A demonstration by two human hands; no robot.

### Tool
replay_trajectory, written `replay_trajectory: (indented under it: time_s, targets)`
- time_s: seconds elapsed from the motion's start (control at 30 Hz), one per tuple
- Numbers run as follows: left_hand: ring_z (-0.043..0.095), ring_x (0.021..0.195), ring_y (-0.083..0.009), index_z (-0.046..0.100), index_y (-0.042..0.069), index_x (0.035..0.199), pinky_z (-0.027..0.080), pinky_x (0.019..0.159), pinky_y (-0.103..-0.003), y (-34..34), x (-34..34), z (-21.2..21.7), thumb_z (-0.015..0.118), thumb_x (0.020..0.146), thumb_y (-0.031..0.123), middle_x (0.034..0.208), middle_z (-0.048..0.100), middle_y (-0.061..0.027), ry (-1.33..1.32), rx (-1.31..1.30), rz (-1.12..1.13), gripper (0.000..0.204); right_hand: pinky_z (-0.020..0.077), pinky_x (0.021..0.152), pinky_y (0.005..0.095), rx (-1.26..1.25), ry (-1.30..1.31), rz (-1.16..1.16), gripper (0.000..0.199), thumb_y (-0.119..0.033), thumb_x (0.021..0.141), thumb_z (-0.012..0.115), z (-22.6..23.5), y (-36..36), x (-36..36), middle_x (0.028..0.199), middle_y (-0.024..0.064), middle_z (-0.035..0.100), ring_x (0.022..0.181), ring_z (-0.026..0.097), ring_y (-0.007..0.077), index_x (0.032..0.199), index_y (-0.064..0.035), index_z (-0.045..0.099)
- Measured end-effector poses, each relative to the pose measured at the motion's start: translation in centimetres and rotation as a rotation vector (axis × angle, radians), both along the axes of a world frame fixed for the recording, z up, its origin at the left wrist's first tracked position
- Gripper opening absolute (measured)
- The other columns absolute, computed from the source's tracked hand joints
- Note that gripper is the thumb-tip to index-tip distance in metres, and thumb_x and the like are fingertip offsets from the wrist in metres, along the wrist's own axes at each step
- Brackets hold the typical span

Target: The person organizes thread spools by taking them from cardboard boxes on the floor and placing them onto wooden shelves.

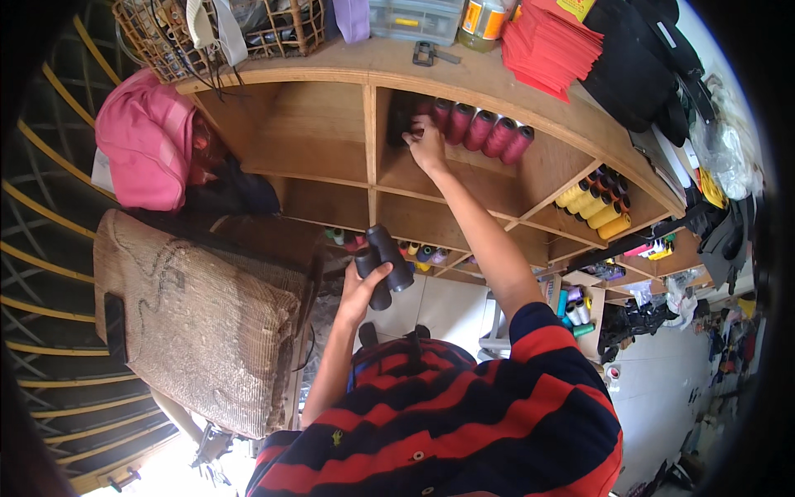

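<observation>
My left hand point(358, 288) is closed around two black thread spools, a front one point(389, 258) slanting across the other point(373, 282). My right arm stretches up into a wooden shelf compartment. There my right hand point(426, 145) has its fingers curled in front of a dark, shadowed spool shape point(400, 120); what they grip is hard to make out. To the right of those fingers stands a row of several maroon thread spools point(481, 130), upright against the back of the compartment.
Yellow thread spools point(594, 203) lie stacked in the compartment at right. On the shelf top point(348, 62) stand a wicker basket point(273, 33), a clear plastic box point(414, 21) and red packets point(551, 45). A textile-covered block point(190, 323) and a pink cloth point(145, 141) are at left.
</observation>
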State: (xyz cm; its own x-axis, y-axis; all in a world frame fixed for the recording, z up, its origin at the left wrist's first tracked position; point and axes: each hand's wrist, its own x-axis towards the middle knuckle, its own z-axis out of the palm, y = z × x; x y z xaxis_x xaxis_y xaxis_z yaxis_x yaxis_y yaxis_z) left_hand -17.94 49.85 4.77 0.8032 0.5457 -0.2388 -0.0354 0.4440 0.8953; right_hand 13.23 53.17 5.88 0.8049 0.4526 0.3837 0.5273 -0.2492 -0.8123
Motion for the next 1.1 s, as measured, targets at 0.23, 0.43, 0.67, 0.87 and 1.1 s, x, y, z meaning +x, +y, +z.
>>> replay_trajectory:
  time_s: [0.23,0.43,0.67,0.87,1.1]
  targets:
    - [0.056,0.1,-0.0151,0.047,0.0,0.129,0.044,0.09,-0.031,2.6,1.6,2.3,0.074,0.077,0.017,0.106,0.06,-0.0074,-0.08,0.158,0.034,0.061,0.0498,0.072,0.0274,0.086,0.572,0.59,0.027,-0.021,0.094,0.057,4.2,-8.5,-10.2,0.098,0.0031,0.06,0.083,0.061,0.0131,0.115,-0.0031,0.056]
    - [0.059,0.068,-0.0105,0.047,0.0,0.13,0.049,0.053,-0.024,2.6,3.9,5.4,0.073,0.076,0.01,0.093,0.062,-0.0064,-0.15,0.216,0.029,0.061,0.0494,0.076,0.028,0.052,0.644,0.665,0.044,-0.012,0.084,0.071,4.3,-14.0,-15.4,0.099,0.0059,0.059,0.082,0.059,0.0118,0.121,0.0001,0.05]
    - [0.057,0.069,-0.0112,0.048,0.005,0.129,0.05,0.058,-0.025,2.1,5.7,4.8,0.071,0.078,0.01,0.093,0.056,-0.0046,-0.177,0.312,0.041,0.056,0.0513,0.068,0.0259,-0.082,0.556,0.488,0.042,-0.012,0.081,0.074,3.4,-14.9,-13.3,0.097,0.0092,0.06,0.078,0.062,0.0123,0.112,0.003,0.05]
    - [0.055,0.062,-0.0122,0.049,0.008,0.125,0.052,0.049,-0.026,1.9,4.8,5.8,0.068,0.081,0.011,0.091,0.052,-0.0027,-0.147,0.162,0.094,0.048,0.0516,0.066,0.032,0.09,0.214,0.218,0.039,-0.013,0.075,0.077,1.7,-10.0,-5.9,0.092,0.0145,0.066,0.077,0.067,0.02,0.104,0.0032,0.055]
    - [0.055,0.06,-0.0126,0.05,0.005,0.122,0.052,0.048,-0.029,1.4,3.4,5.4,0.066,0.082,0.009,0.088,0.052,-0.0033,-0.129,0.157,0.1,0.043,0.0496,0.075,0.045,-0.118,-0.197,-0.122,0.045,-0.014,0.065,0.083,0.9,-4.1,-0.5,0.095,0.025,0.063,0.09,0.061,0.0406,0.097,0.0039,0.057]
